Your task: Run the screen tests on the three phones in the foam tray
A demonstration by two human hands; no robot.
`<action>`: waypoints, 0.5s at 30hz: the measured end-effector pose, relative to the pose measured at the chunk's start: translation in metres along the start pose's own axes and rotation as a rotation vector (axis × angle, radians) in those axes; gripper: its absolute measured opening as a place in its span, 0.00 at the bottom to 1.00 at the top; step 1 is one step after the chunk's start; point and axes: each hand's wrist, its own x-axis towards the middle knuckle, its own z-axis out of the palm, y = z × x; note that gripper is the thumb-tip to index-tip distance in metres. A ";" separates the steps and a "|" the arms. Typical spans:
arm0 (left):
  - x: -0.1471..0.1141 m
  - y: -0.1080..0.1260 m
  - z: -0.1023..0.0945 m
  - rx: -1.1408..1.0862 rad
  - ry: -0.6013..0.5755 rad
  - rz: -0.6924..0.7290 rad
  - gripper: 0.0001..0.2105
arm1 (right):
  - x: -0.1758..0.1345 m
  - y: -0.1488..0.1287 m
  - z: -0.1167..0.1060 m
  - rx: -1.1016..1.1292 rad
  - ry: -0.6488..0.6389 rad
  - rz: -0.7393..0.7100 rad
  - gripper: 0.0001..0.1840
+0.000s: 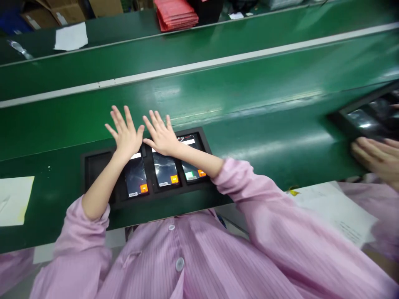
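My left hand [125,138] is spread with fingers apart, over the upper edge of a black tray [205,141]. Beside it, my right hand [162,135] is spread too, thumb toward the left hand. Neither holds anything; whether they touch what lies beneath cannot be told. Three smartphones rest in the tray's slots: the left phone [134,176], the middle phone [165,168] and the right phone [190,166]. Each has an orange square near its lower right corner. The left slot [96,168] shows no phone. My forearms and hands hide parts of the tray and phones.
At the right, another person's hand [375,155] is at a second black tray [346,120]. White paper [14,201] lies at the left. A pale rail [199,65] crosses the green bench; beyond it are a red stack [176,14] and cardboard boxes [67,14].
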 end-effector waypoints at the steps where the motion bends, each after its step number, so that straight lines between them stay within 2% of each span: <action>1: 0.013 0.002 0.010 -0.007 -0.013 -0.078 0.39 | 0.014 -0.004 0.007 0.005 -0.019 0.012 0.39; 3: 0.028 0.000 0.025 -0.034 -0.077 -0.264 0.38 | 0.029 -0.002 0.019 0.041 -0.052 0.011 0.38; 4: 0.030 -0.003 0.030 -0.039 -0.099 -0.314 0.38 | 0.032 0.006 0.022 0.079 -0.063 0.016 0.39; 6: 0.030 -0.008 0.034 -0.034 -0.089 -0.311 0.37 | 0.031 0.030 0.025 0.168 -0.060 0.076 0.41; 8: 0.028 -0.010 0.034 -0.045 -0.026 -0.279 0.37 | 0.029 0.059 0.025 0.271 -0.045 0.253 0.44; 10: 0.029 -0.011 0.032 -0.149 0.052 -0.319 0.35 | 0.027 0.083 0.025 0.395 -0.007 0.420 0.45; 12: 0.033 -0.017 0.027 -0.438 0.143 -0.361 0.28 | 0.027 0.099 0.026 0.578 0.105 0.444 0.42; 15: 0.042 -0.040 0.009 -1.172 0.195 -0.531 0.14 | 0.026 0.115 0.025 1.024 0.431 0.433 0.31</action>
